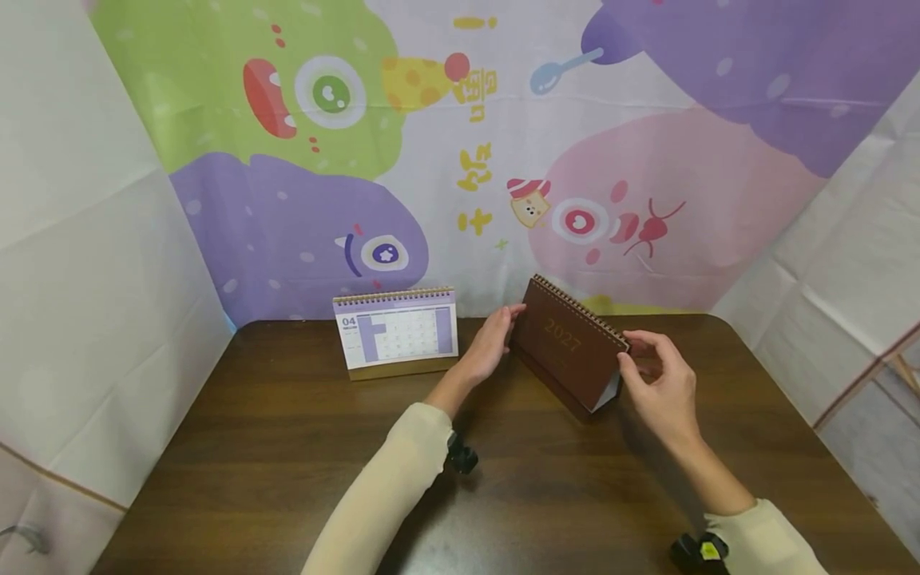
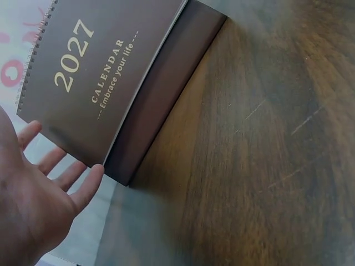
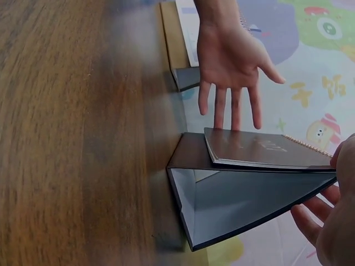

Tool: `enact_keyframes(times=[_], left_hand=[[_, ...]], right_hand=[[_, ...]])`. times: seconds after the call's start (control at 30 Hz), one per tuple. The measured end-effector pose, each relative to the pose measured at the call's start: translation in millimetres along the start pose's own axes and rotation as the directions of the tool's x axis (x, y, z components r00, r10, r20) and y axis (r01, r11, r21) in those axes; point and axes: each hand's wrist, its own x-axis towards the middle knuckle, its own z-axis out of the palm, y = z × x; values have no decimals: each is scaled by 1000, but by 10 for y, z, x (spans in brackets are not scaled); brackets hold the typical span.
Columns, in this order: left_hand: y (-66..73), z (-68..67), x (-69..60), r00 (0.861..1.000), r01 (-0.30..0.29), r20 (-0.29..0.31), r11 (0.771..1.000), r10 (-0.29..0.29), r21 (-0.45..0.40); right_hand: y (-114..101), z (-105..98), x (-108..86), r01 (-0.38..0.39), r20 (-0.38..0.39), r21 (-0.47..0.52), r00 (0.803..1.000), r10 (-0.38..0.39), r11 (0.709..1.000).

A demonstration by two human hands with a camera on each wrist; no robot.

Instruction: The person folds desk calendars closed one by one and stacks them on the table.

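Observation:
A brown 2027 desk calendar (image 1: 568, 343) stands angled on the table, its spiral binding along the top edge. My right hand (image 1: 664, 387) pinches its upper right corner, thumb in front and fingers behind, as the right wrist view shows near the binding. At the calendar's left end is my left hand (image 1: 489, 343), fingers extended with the palm toward it. In the left wrist view the fingertips (image 2: 95, 170) lie at the calendar's side edge. A purple-and-white desk calendar (image 1: 402, 329) showing 04 stands left of that hand.
The dark wooden table (image 1: 287, 447) reaches back to a cartoon-printed backdrop (image 1: 489, 144). White sheets hang on the left (image 1: 93, 200) and right (image 1: 826, 271). Both calendars stand near the rear edge.

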Motion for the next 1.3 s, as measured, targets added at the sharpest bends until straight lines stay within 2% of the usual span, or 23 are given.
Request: enact_keyframes(times=[0.2,0.47,0.83,1.1,1.3], left_hand=[[12,-3,-57,1000,18,9,999,-18,32],[17,-50,-131,999,34,1,999,-34,29],[52,-127,-295,998,46,30,998,-47,34],[15,-156,-297,1000,19,7,998,-20,67],[14,-169,-273,1000,2,18,998,-3,58]], right_hand=[[26,-1,9,-6,-8,7,1000,6,1000],[54,-8,46,-42,-20,-5,999,41,999],[146,7,149,-86,-35,-32,996,85,996],[165,16,187,-118,-33,-11,992,118,993],[190,9,154,-168,-74,28,983,169,985]])
